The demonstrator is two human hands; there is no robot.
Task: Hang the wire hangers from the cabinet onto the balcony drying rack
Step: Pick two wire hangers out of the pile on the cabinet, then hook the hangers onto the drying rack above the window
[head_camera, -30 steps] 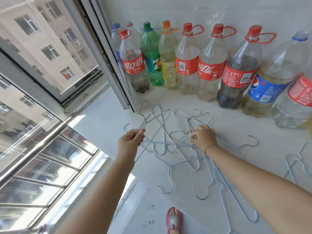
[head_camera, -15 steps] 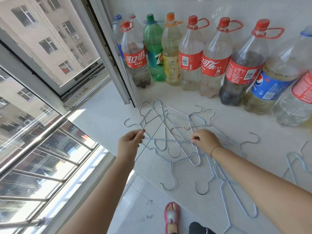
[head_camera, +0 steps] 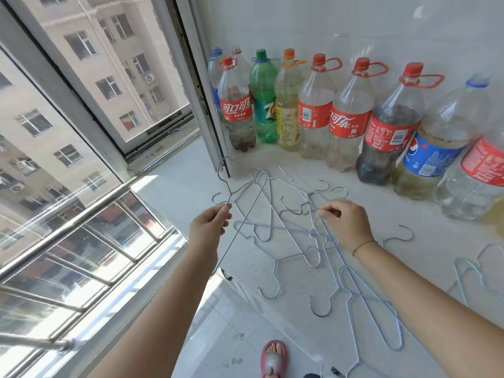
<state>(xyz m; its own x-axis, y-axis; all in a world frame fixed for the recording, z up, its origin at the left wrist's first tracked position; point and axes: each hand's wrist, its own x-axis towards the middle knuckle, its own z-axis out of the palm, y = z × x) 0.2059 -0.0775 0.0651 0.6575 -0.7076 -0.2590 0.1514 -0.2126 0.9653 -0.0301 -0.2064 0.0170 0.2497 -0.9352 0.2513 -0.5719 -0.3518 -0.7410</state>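
A tangle of thin wire hangers (head_camera: 297, 241) lies spread on the white countertop (head_camera: 425, 268). My left hand (head_camera: 208, 227) pinches one grey wire hanger (head_camera: 242, 205) near its neck and holds it lifted, its hook up by the window frame. My right hand (head_camera: 345, 222) rests on the middle of the pile, fingertips pinched on a wire of a pale blue hanger (head_camera: 321, 214). Two more hangers (head_camera: 474, 271) lie apart at the right edge.
A row of large plastic drink bottles (head_camera: 346, 115) stands along the tiled wall behind the pile. An open sliding window (head_camera: 114, 85) and steel railing bars (head_camera: 71, 227) are on the left. A foot in a pink slipper (head_camera: 272, 358) stands on the floor below.
My left hand has raised its hanger higher, so the hook now stands up beside the window frame. My right hand has stayed on the pile. The view has tilted upward.
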